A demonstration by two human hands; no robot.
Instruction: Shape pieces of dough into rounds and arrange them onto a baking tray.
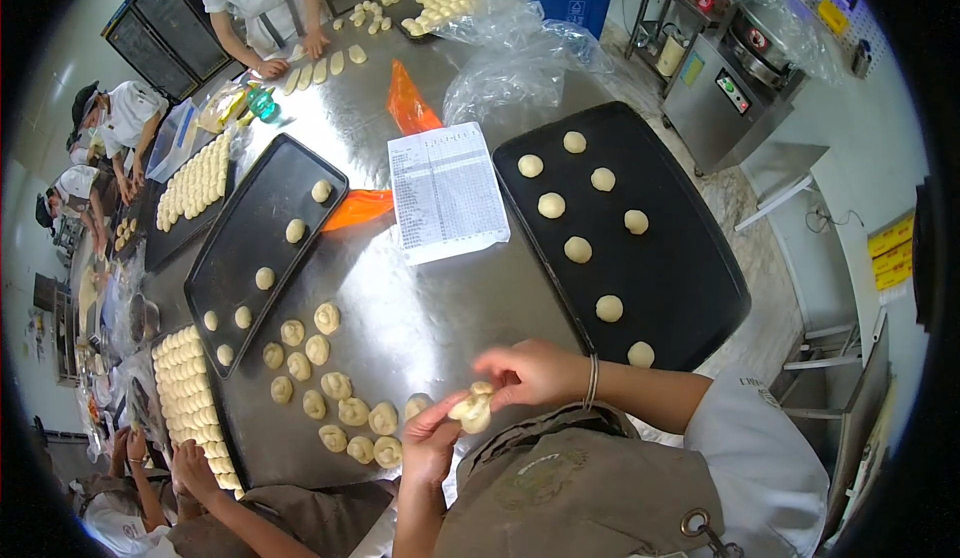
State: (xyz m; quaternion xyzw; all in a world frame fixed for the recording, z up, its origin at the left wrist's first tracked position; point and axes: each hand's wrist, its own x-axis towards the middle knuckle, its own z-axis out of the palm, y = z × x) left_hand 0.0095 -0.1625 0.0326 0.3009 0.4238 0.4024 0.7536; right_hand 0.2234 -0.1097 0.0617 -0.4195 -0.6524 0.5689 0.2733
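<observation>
The left hand [432, 443] is nearly closed: its fingers and thumb pinch a dough piece [472, 413], which is held up above the near edge of the desk [480, 308], at six o'clock in the view. The right hand [540, 373] is half open; its thumb is at the same dough piece, while the forefinger is stretched out above it, apart from the thumb. Whether the other right fingers touch the dough, I cannot tell.

Measured from this dough piece, shaped rolls [353, 411] lie on the desk toward nine o'clock. A narrow tray [250, 228] with round balls [264, 278] is at ten, a printed sheet [450, 193] at twelve, and a wide tray [680, 278], also with balls, between one and two.
</observation>
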